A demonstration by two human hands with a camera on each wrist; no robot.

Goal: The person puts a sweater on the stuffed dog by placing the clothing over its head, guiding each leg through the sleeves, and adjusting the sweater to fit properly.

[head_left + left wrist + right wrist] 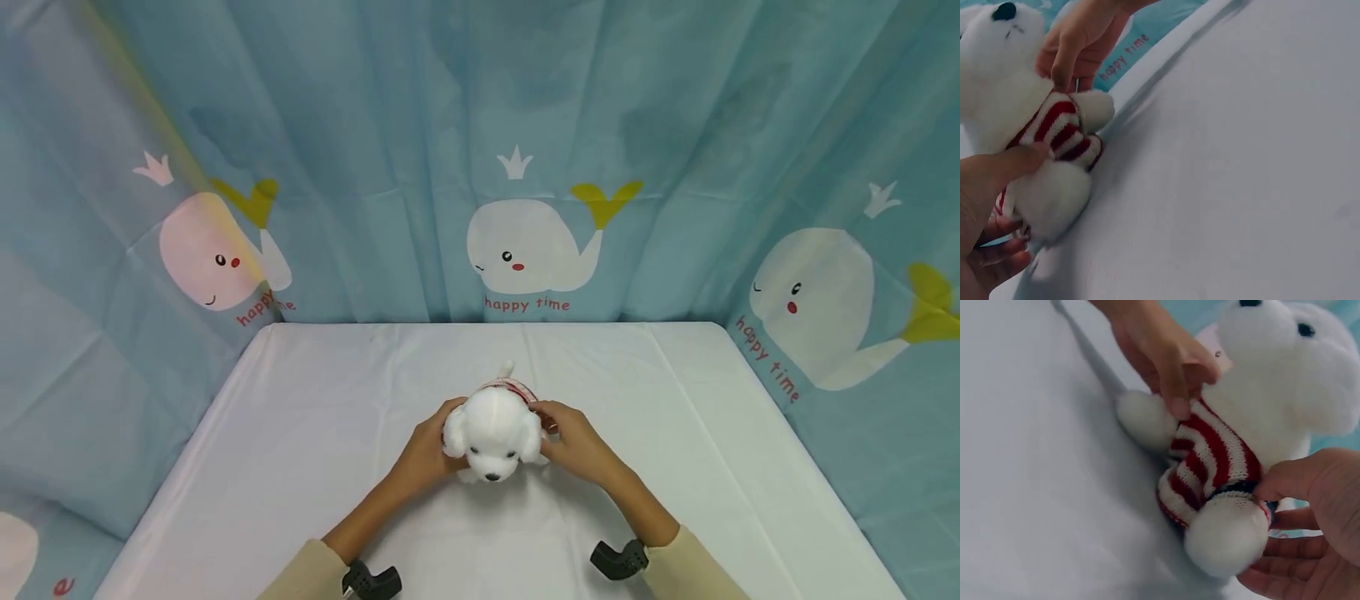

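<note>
A white plush dog stands on the white table, its face toward me and its tail pointing away. It wears a knitted sweater with red and white stripes and a dark blue edge at one leg. On the left of the dog, my left hand grips its side, thumb against the sweater in the left wrist view. My right hand holds the opposite side; in the right wrist view its thumb presses near the blue edge, with the fingers behind the foreleg. The dog's head hides most of the sweater in the head view.
The white cloth-covered table reaches back to a blue curtain printed with whales and "happy time". Curtains also hang at both sides. Black devices are strapped at both wrists, by the beige sleeves.
</note>
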